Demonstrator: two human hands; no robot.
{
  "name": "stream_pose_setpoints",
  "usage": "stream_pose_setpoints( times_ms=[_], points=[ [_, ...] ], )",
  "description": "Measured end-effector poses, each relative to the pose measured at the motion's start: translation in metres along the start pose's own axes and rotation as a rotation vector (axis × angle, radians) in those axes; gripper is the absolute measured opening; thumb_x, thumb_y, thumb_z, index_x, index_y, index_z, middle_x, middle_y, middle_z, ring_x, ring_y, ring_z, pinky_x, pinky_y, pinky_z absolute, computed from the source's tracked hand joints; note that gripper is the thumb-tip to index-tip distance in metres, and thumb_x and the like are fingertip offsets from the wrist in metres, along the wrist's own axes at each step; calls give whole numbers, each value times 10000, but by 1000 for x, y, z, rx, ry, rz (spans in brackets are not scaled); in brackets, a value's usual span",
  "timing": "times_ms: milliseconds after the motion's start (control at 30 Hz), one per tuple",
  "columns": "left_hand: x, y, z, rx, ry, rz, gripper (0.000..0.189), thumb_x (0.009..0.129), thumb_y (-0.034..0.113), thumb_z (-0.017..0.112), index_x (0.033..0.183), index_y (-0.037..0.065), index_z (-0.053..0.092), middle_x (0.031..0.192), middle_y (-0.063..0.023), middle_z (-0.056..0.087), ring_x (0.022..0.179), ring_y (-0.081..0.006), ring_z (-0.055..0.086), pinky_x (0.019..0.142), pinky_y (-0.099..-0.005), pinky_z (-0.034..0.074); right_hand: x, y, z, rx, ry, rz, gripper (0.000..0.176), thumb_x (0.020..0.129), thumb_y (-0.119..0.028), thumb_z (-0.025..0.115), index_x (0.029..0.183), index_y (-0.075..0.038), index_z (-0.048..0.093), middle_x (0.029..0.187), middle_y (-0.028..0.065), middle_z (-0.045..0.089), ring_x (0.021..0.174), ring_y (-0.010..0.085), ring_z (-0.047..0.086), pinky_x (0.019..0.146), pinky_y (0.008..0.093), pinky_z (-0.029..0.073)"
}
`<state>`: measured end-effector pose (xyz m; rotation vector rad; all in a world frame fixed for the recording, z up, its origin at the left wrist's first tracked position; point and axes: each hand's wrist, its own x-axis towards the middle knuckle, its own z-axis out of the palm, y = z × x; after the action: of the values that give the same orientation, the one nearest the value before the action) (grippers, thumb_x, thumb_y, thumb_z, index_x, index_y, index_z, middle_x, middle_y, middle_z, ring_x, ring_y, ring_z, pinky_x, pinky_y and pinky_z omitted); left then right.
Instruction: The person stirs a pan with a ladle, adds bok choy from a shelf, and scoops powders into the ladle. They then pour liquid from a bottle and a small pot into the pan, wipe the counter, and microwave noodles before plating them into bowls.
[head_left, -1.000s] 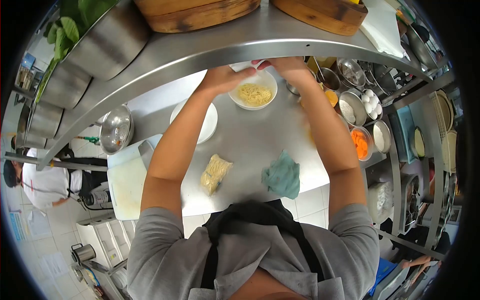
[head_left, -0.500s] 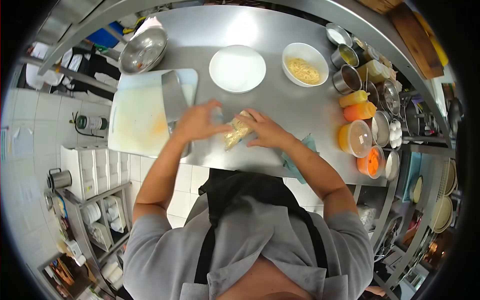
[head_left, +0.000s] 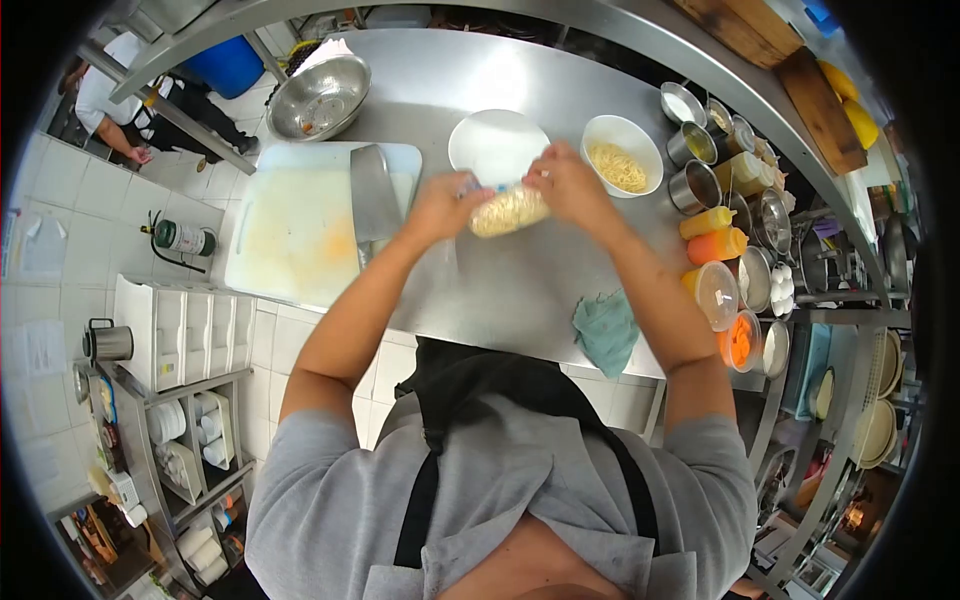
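Gripping noodle bag (head_left: 509, 212) above counter (head_left: 500, 290) — hands (head_left: 441, 211) clamped on opposite ends — extinguisher label (head_left: 192, 238) too small to read.

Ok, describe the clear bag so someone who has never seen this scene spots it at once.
On the steel table, find the white plate in the upper middle of the picture. Just below it in view, the left hand and right hand hold the clear bag. Unlike the loose noodles in the white bowl to its right, it shows pale yellow through plastic.

Tiled floor (head_left: 612, 398), steel counter (head_left: 500, 295), white drawers (head_left: 187, 335)
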<state>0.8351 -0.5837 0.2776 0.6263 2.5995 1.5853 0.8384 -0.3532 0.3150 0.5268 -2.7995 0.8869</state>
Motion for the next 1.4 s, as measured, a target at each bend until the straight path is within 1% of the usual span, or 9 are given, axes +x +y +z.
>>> stream_pose_setpoints(
  times_ms=[333, 600, 733, 900, 967, 1100, 1167, 1300, 1400],
  points=[
    [111, 53, -58, -73, 32, -5, 278, 822, 303, 731, 845, 35, 663, 675, -14, 593, 613, -99, 514, 522, -272, 443, 95, 17, -64, 380, -25, 370, 276, 827, -299, 693, 849, -24, 672, 917, 112, 601, 787, 246, 562, 743, 339, 451],
    [139, 29, -34, -26, 24, -19, 260, 831, 274, 712, 870, 27, 642, 670, -34, 592, 575, -101, 541, 519, -269, 464, 74, 55, -19, 78, 21, 142, 286, 879, -268, 618, 1040, -32, 624, 1027, 142, 627, 835, 244, 632, 749, 358, 513],
    [149, 83, -42, -184, -37, -135, 273, 834, 272, 710, 842, 13, 626, 673, -28, 578, 573, -107, 544, 546, -260, 470, 44, 63, 4, 833, -287, 770, 382, 932, -241, 538, 1176, 51, 504, 981, 169, 643, 703, 206, 637, 598, 329, 563],
    [157, 125, -42, -512, -85, -65, 255, 836, 205, 706, 836, -30, 607, 694, -68, 572, 567, -150, 547, 558, -305, 500, -8, 49, 45, 1317, -453, 660, 547, 959, -349, 486, 1337, 23, 355, 1084, 244, 605, 847, 257, 657, 742, 382, 567],
    [155, 136, -41, -649, -144, -30, 237, 835, 198, 707, 821, -13, 599, 684, -69, 563, 556, -157, 527, 597, -331, 496, -14, 16, 47, 2032, -331, 607, 614, 960, -476, 423, 1380, -35, 345, 1218, 280, 529, 1017, 316, 621, 860, 423, 530],
    [134, 151, -45, -954, -110, 47, 186, 834, 150, 693, 825, 4, 577, 687, -81, 546, 547, -165, 490, 636, -384, 486, -8, -15, 34, 2259, -205, 403, 625, 966, -528, 348, 1406, -84, 342, 1323, 260, 460, 1130, 360, 561, 910, 447, 500],
    [121, 141, -55, -918, 0, -6, 205, 846, 184, 691, 859, 14, 579, 710, -68, 546, 555, -152, 486, 612, -356, 465, 6, -8, 21, 2357, 225, 252, 600, 969, -511, 354, 1404, -98, 358, 1289, 214, 517, 1092, 369, 581, 911, 482, 485],
    [89, 94, -88, -562, 314, -341, 246, 866, 272, 678, 861, 35, 611, 638, 2, 520, 548, -119, 476, 547, -299, 407, 39, 12, -48, 1519, 204, 500, 639, 956, -542, 350, 1418, -100, 351, 1234, 191, 568, 1088, 356, 588, 957, 474, 447],
    [75, 23, -98, 81, 485, -166, 329, 842, 308, 698, 890, -13, 642, 671, -98, 621, 624, -222, 592, 624, -333, 482, 60, -5, -81, 564, 150, 286, 676, 940, -554, 381, 1438, -102, 313, 1186, 215, 596, 1056, 354, 605, 976, 430, 433]
  ],
)
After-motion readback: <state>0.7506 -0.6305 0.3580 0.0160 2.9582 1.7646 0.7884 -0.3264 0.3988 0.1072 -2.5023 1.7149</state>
